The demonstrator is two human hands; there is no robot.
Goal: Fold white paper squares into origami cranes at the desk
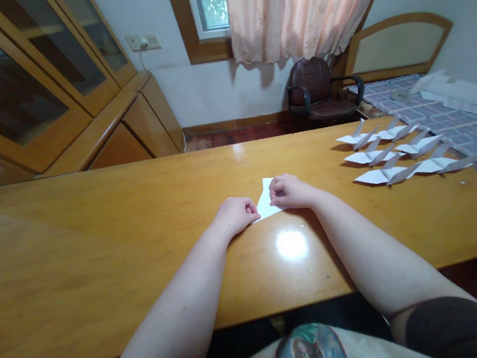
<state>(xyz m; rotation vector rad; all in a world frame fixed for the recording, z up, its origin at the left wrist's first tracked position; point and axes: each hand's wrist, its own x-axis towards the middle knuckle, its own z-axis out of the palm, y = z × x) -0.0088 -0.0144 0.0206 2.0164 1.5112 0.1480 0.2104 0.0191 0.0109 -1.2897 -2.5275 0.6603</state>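
Observation:
A folded sheet of white paper (264,203) lies on the wooden table (141,230) in front of me. At its lower left corner, my left hand (237,213) pinches the edge between thumb and fingers. My right hand (288,191) is curled over the right part of the same paper, its fingertips pressed together on the surface. Part of the paper is hidden under that hand.
Several folded white paper birds (387,175) stand in rows at the table's right end. Behind the table are a brown armchair (318,86) and, further right, a bed (465,124). A glass-fronted wooden cabinet (80,111) stands at the left.

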